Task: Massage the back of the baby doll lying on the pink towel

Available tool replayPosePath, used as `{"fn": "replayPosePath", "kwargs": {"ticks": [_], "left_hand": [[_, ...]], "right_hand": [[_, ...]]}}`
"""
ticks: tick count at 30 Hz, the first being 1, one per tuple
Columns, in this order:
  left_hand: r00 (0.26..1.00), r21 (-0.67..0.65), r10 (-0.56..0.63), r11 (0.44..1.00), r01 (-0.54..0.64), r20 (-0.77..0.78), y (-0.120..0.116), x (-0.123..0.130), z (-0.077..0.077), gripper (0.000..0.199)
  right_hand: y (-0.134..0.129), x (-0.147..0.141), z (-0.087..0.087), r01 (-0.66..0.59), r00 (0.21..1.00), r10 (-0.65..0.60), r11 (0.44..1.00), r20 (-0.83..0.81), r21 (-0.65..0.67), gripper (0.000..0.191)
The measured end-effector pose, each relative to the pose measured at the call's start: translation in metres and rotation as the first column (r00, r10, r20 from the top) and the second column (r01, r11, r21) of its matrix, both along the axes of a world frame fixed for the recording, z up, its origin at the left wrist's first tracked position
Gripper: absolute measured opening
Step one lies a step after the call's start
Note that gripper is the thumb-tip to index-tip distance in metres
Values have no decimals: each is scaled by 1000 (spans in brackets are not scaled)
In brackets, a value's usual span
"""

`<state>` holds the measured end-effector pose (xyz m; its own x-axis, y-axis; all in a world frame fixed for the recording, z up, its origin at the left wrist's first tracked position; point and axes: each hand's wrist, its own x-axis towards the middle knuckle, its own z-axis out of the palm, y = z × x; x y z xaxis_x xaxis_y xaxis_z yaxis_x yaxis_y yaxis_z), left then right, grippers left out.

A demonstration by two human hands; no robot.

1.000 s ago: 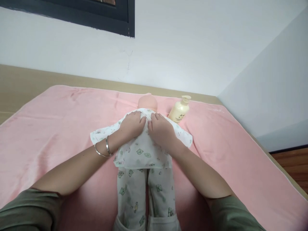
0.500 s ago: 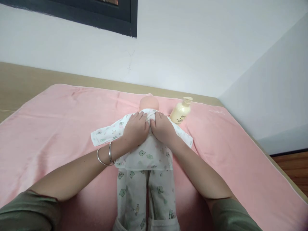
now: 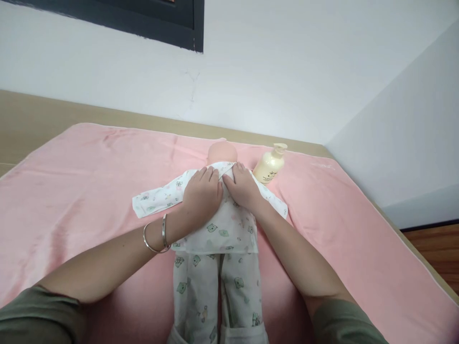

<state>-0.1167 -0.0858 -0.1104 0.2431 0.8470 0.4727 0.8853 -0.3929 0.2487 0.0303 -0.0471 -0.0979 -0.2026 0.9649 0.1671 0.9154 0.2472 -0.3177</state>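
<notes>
A baby doll [image 3: 223, 152] lies stretched out, its bald head at the far end. It wears a white printed top [image 3: 224, 239] with sleeves spread to both sides, and matching trousers [image 3: 239, 286]. My left hand [image 3: 203, 193] lies flat on the upper left of the top, fingers extended toward the doll's head. My right hand [image 3: 245, 188] rests on the upper right, its thumb apart from the fingers near the overlapping collar. Both palms press on the cloth and hide part of it. Just beyond my right hand stands a cream pump bottle [image 3: 269, 166].
A pink blanket [image 3: 107, 191] covers the wooden surface [image 3: 39, 112] under the doll. White walls [image 3: 272, 71] meet in a corner at the right. A dark frame [image 3: 172, 28] is set into the wall at upper left.
My right hand has shifted slightly up, and its thumb sits a little further from the left hand's fingers. The left sleeve's end has edged outward. The bottle stays put.
</notes>
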Motion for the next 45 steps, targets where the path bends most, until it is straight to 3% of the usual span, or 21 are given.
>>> {"fn": "replayPosePath", "kwargs": {"ticks": [6,11,16,20,45], "left_hand": [[979,-49,35,998,-26,202,14,-3,-16,40],[973,-113,39,994,-13,228,14,-4,-13,39],[963,-93,47,995,-23,266,14,-3,-18,46],[957,-56,49,998,-35,285,16,-3,-26,46],[966,-66,49,997,-33,254,16,-4,-24,47]], "right_hand": [[-26,-9,1,-34,988,16,993,154,114,41],[-51,-15,1,-112,967,58,972,249,207,41],[-21,-5,2,-54,998,54,996,12,69,40],[-1,0,-3,5,999,-3,999,-39,38,45],[-8,-3,-7,14,998,-7,995,-62,97,42]]}}
